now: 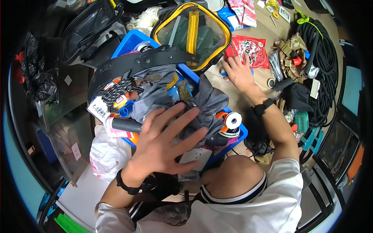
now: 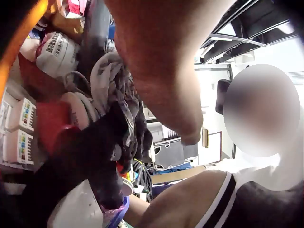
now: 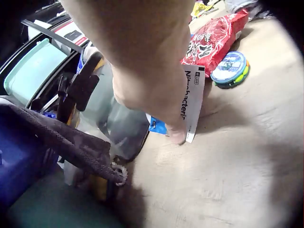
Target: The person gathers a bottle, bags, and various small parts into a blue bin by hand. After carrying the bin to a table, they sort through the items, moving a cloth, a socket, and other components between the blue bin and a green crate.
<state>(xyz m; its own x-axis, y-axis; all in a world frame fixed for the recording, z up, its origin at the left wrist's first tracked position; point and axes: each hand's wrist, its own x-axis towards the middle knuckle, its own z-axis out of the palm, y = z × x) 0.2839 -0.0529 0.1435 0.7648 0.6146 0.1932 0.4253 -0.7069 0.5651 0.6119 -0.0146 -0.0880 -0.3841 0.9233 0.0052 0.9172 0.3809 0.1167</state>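
Note:
My left hand (image 1: 167, 139) is spread with straight fingers above a blue bin (image 1: 244, 133) heaped with things. Below it lie a crumpled grey mesh cloth (image 1: 210, 97), a dark tube (image 1: 126, 125) and a white-and-orange spool (image 1: 233, 120). Farther right, my right hand (image 1: 239, 73) is low over the floor beside a red bag (image 1: 252, 50). In the right wrist view its thumb lies over a white-and-blue packet lettered "Nitrobacteri" (image 3: 194, 95), pinching it; the other fingers are largely hidden. A round blue-lidded tub (image 3: 230, 69) sits just beyond the packet.
A yellow-edged clear zip case (image 1: 192, 37) leans at the bin's back, and a black belt (image 1: 143, 62) crosses the bin. Coiled black rope (image 1: 324, 73) and a camouflage pouch (image 1: 293, 48) lie at right. A white plastic bag (image 1: 108, 155) stands left of the bin.

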